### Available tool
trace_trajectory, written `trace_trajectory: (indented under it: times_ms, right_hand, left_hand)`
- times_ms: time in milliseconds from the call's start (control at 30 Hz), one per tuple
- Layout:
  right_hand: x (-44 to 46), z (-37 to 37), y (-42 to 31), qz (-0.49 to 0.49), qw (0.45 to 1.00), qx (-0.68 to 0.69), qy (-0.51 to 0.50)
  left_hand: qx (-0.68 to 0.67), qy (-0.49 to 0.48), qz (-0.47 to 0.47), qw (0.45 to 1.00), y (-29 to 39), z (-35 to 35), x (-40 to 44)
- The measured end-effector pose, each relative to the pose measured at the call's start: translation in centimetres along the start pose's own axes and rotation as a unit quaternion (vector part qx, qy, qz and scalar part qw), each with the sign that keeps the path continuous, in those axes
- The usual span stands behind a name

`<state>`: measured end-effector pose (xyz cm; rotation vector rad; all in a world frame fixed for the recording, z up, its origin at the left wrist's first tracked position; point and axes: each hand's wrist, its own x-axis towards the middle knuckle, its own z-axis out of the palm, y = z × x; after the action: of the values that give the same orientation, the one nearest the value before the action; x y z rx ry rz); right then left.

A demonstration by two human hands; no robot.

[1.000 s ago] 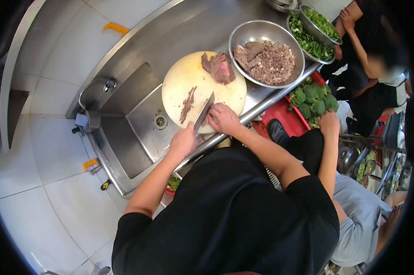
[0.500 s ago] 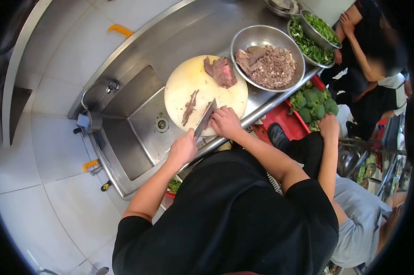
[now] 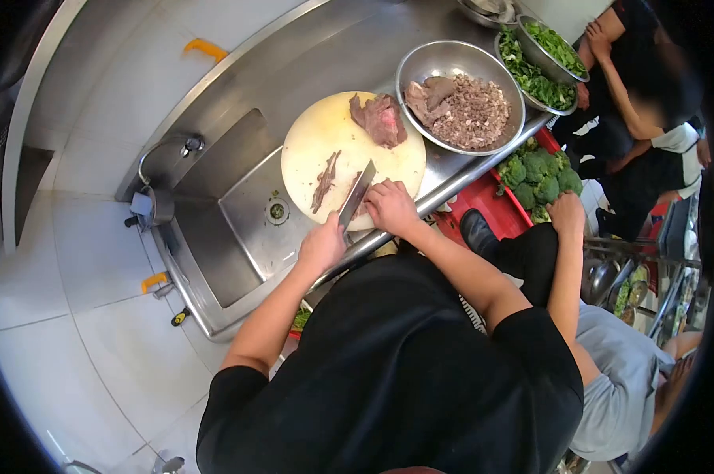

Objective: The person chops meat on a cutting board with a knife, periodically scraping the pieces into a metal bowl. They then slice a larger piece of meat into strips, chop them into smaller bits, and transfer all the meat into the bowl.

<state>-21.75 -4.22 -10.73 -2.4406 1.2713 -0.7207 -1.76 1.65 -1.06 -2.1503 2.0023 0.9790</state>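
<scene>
My left hand point(image 3: 323, 243) grips the handle of a broad-bladed kitchen knife point(image 3: 357, 192), its blade slanting up and to the right over the round cutting board point(image 3: 309, 146). My right hand point(image 3: 391, 207) sits close by the blade, fingers bent and pressed onto a piece of meat point(image 3: 362, 212) at the board's near edge; most of that piece is hidden. Left of the knife lies a small pile of thin meat strips point(image 3: 325, 182). A larger chunk of cooked meat point(image 3: 380, 121), pinkish inside, rests at the board's far side.
A steel bowl point(image 3: 420, 63) of chopped meat stands right of the board, with bowls of cut greens point(image 3: 531, 75) beyond. At left is a sink point(image 3: 238, 213). Below the counter's edge, a red crate point(image 3: 483, 201) holds broccoli point(image 3: 540, 175). Another person's hand point(image 3: 566, 212) is beside it.
The knife and my left hand have shifted slightly right, and the blade has tipped to show more of its flat side. My right hand keeps nearly the same place on the meat.
</scene>
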Motion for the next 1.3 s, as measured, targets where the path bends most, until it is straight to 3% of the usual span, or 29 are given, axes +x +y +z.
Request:
trace_trajectory:
  times_ms: [133, 233, 433, 533, 600, 667, 733, 833, 1000, 1133, 1200, 1233, 1300]
  right_hand:
    - [0.5, -0.8, -0.3, -0.013, 1.0, 0.007, -0.004]
    - [0.1, 0.2, -0.1, -0.003, 1.0, -0.012, -0.019]
    - [0.2, -0.8, 0.2, 0.01, 0.999, -0.008, -0.044]
    - [0.7, -1.7, 1.2, 0.137, 0.986, 0.087, 0.05]
    - [2.6, -2.1, 3.7, 0.173, 0.966, 0.119, 0.149]
    - [5.6, -3.3, 6.0, 0.161, 0.964, 0.063, 0.204]
    - [9.6, -4.5, 7.1, 0.183, 0.966, 0.063, 0.171]
    - [13.6, -5.4, 6.9, 0.206, 0.978, 0.016, 0.034]
    - [16.6, 2.7, 11.3, 0.176, 0.966, -0.188, 0.038]
    - [16.9, 2.6, 11.1, 0.275, 0.96, 0.046, 0.039]
    - [16.0, -2.1, 7.8, 0.329, 0.927, 0.169, 0.061]
    - [16.1, -2.0, 8.8, 0.33, 0.932, 0.128, 0.078]
    - [17.5, -2.0, 9.8, 0.334, 0.9, 0.269, 0.082]
  left_hand:
    - [0.013, -0.001, 0.031, 0.999, -0.1, -1.3, -1.7]
    - [0.008, 0.0, -0.021, 1.0, -0.2, 0.8, -2.4]
    - [0.014, 0.006, 0.021, 1.0, -0.6, -0.8, -2.1]
    - [-0.003, 0.019, -0.019, 1.0, -1.0, -1.5, -4.7]
    - [-0.042, 0.017, -0.019, 0.999, -1.6, -0.4, -4.3]
    - [-0.072, 0.004, -0.002, 0.997, -1.6, 1.1, -3.4]
    - [-0.079, 0.006, 0.021, 0.997, -2.0, 3.1, -2.1]
    - [-0.07, 0.017, 0.026, 0.997, -1.5, 3.1, -1.3]
    - [-0.029, 0.038, -0.053, 0.997, -2.2, -0.4, 0.1]
    - [-0.035, 0.046, -0.071, 0.996, -1.9, -2.0, -0.1]
    - [-0.059, 0.042, -0.049, 0.996, -1.5, -1.6, -0.8]
    - [-0.063, 0.029, -0.048, 0.996, -1.6, -0.9, -0.8]
    - [-0.067, 0.0, -0.045, 0.997, -2.3, 0.9, -0.2]
